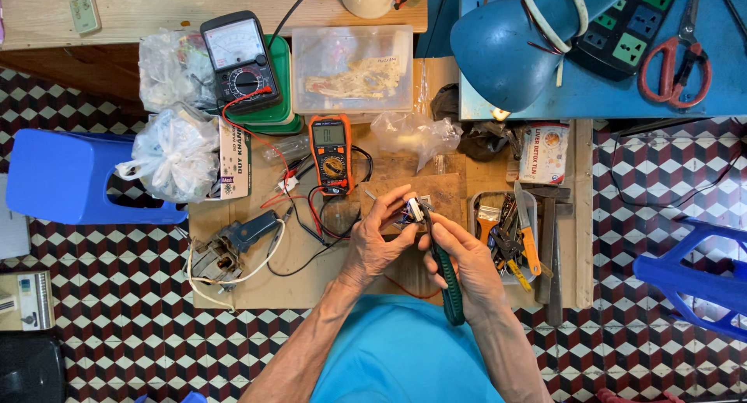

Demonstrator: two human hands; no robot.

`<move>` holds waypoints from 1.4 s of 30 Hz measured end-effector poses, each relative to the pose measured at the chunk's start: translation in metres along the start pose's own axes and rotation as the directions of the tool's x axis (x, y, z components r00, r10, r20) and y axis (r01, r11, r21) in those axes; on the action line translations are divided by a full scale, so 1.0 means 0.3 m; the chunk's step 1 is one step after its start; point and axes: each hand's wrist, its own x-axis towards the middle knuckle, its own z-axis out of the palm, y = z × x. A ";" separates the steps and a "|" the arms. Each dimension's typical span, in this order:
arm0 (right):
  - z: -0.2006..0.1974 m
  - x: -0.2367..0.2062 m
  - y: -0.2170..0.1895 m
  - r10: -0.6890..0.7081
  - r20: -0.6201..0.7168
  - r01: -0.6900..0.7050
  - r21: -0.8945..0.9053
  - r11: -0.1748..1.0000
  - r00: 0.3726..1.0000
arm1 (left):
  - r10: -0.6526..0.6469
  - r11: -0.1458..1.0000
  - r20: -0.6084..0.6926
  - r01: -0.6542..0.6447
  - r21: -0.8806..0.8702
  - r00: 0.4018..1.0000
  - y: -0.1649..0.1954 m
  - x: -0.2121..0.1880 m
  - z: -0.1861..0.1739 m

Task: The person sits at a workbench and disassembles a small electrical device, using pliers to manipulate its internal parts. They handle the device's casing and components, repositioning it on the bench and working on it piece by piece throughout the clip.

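- Your left hand (373,243) is pinching a small white and metal part (415,210) between thumb and fingertips, holding it up over the wooden board (447,189) at the middle of the low bench
- Your right hand (467,263) is clamped around a green-handled tool (447,282), with its dark tip meeting the small part from below
- The two hands are working close together, almost touching at the part
- The part is looking light, rigid and probably fragile, with thin bits that could bend; it is too small to make out finely, so you are best gripping it by its solid body, not by any thin leads
- The tool is looking stiff, its ribbed handle giving a sure grip; you are taking it by the upper half of the handle
- The tool's long axis is running from your body up toward the part, tip pointing away from you and slightly left
- I cannot tell which way the part itself is pointing
- An orange multimeter (331,150) is lying just beyond your left hand, and a tray of hand tools (506,236) is sitting to the right
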 end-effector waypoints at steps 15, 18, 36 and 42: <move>-0.062 0.042 0.011 -0.012 0.065 -0.002 0.219 0.976 0.998 | -0.194 0.916 -0.075 0.154 -0.370 0.978 -0.095 -0.008 -0.034; -0.099 0.099 0.044 0.039 0.055 -0.049 0.207 0.977 0.998 | -0.296 0.780 0.021 0.254 -0.572 0.955 -0.105 -0.003 -0.061; -0.004 -0.012 0.003 -0.111 0.037 0.116 -0.425 0.898 0.993 | -0.328 0.530 0.162 0.323 -0.784 0.931 -0.051 -0.010 -0.057; 0.057 -0.021 0.016 -0.087 0.110 0.124 -0.397 0.910 0.990 | -0.300 0.604 0.158 0.316 -0.732 0.941 -0.057 -0.017 -0.037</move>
